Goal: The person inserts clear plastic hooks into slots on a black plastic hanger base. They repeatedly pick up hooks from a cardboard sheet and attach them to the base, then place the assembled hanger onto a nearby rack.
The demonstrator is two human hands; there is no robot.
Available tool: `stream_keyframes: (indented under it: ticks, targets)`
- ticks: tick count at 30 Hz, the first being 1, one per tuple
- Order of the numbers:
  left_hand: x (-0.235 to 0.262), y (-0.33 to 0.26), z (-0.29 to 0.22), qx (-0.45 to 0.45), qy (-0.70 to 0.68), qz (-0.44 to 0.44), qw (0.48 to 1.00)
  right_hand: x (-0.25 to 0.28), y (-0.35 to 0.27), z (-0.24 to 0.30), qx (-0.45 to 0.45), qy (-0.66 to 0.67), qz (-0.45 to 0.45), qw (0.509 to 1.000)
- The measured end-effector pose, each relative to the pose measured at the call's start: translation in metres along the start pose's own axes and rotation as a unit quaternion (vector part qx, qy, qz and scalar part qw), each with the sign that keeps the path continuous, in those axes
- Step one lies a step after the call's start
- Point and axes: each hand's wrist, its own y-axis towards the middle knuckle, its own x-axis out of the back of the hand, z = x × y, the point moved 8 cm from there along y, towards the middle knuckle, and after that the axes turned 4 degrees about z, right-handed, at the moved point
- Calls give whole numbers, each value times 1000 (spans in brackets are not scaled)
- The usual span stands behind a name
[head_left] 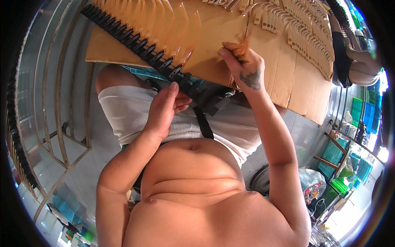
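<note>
A long black rack (142, 48) with a row of clips slants from the far left down to my lap. Many clips bear translucent amber eyeglass temples (177, 46), which point away from me. My left hand (166, 108) grips the rack near its close end, thumb on top and fingers curled beside it. Over the cardboard to the right, my right hand (246, 62) is closed on amber temples (243, 48). They are partly hidden by its fingers, so their number is unclear. The clips closest to my left hand bear no temples.
Cardboard (284, 78) covers the work surface in front of me. Rows of loose temples (306, 41) lie at its far right. Another person (362, 66) sits beyond its right edge. A metal frame rack (66, 140) stands at left; green and blue crates (364, 111) are at right.
</note>
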Motion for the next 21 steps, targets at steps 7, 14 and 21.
stream_keyframes:
  ticks: [7,14,21]
  targets:
    - [-10,13,0,-5,0,19,1000,-45,-19,22,-67,103,32,992]
    - [-15,12,-7,-15,-20,5,1000,-51,-18,23,-59,79,43,994]
    - [-16,10,-7,-11,-22,-9,1000,-53,-18,22,-76,108,58,990]
